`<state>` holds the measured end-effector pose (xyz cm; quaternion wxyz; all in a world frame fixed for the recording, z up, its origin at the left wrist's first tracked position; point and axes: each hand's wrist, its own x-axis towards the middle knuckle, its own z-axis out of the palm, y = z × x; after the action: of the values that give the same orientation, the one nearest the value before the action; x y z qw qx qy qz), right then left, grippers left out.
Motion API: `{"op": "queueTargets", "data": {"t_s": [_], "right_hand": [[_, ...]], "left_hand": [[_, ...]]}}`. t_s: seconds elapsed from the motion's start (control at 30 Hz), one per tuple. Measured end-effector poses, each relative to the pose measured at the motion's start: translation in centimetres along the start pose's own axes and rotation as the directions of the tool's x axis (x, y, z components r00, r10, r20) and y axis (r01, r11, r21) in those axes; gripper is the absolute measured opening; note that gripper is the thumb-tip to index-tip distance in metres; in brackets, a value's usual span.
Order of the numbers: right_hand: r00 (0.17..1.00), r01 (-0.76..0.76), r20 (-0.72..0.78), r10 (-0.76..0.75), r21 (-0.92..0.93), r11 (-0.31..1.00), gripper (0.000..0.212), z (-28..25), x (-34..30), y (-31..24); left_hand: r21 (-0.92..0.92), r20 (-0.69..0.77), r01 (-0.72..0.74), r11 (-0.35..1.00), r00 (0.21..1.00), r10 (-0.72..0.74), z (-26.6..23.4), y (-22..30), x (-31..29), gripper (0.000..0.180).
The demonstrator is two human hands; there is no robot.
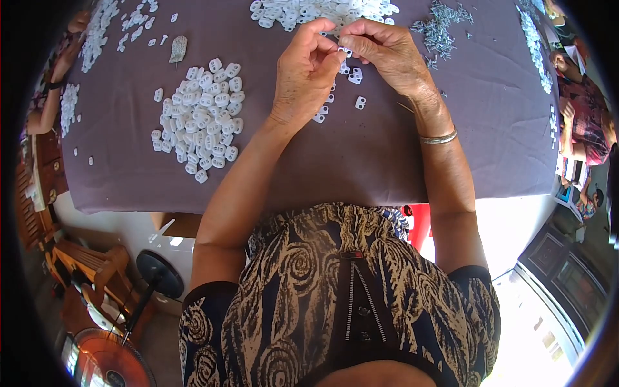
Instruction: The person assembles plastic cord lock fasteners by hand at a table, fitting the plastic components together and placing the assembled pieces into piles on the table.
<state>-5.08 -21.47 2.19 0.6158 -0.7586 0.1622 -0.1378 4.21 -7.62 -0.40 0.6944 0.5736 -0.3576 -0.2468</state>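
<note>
Both my hands meet over the far middle of the table, pinching at one small white plastic piece with dark holes (344,49). Thumb and fingers of my left hand (308,61) close on its left side. My right hand (387,55), with a bangle on its wrist, grips it from the right; the fingertips partly hide it. Several loose white two-holed pieces (360,102) lie just below my hands. Beyond them spreads a pile of white pieces (325,11). To the left of my left forearm is a heap of white two-holed pieces (203,116).
A pile of small grey metal screws (442,29) lies at the far right. A flat greyish tag-like piece (178,49) rests at the far left on the dark tablecloth (129,174). Other people sit at the left and right edges. A fan (113,358) stands at lower left.
</note>
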Motion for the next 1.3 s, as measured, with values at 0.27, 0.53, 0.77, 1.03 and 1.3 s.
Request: {"op": "queueTargets", "data": {"t_s": [0.27,0.53,0.77,1.03,1.3], "right_hand": [[0.999,-0.040,-0.016,0.039,-0.013,0.999,0.022,-0.3,-0.1,-0.1],[1.000,-0.006,0.014,0.007,-0.076,0.997,0.023,-0.3,-0.1,-0.3],[1.000,-0.013,0.010,0.015,-0.146,0.989,0.020,0.2,-0.2,-0.7],[0.988,0.019,-0.144,-0.062,-0.283,0.959,0.014,1.9,-0.4,-0.3],[0.978,-0.006,-0.200,-0.064,-0.333,0.943,0.013,2.0,-0.6,-1.2]], "left_hand": [[-0.016,0.000,0.032,0.999,0.999,-0.032,0.1,0.4,-0.2,0.036],[0.027,-0.006,-0.024,0.999,1.000,0.024,0.2,0.0,-0.1,0.036],[0.046,-0.041,0.035,0.998,0.999,-0.034,0.4,0.4,-0.3,0.036],[-0.018,-0.106,0.028,0.999,0.994,-0.030,0.6,0.3,-0.3,0.035],[-0.093,-0.067,0.012,0.996,0.998,-0.019,0.4,0.0,-0.4,0.037]]}}
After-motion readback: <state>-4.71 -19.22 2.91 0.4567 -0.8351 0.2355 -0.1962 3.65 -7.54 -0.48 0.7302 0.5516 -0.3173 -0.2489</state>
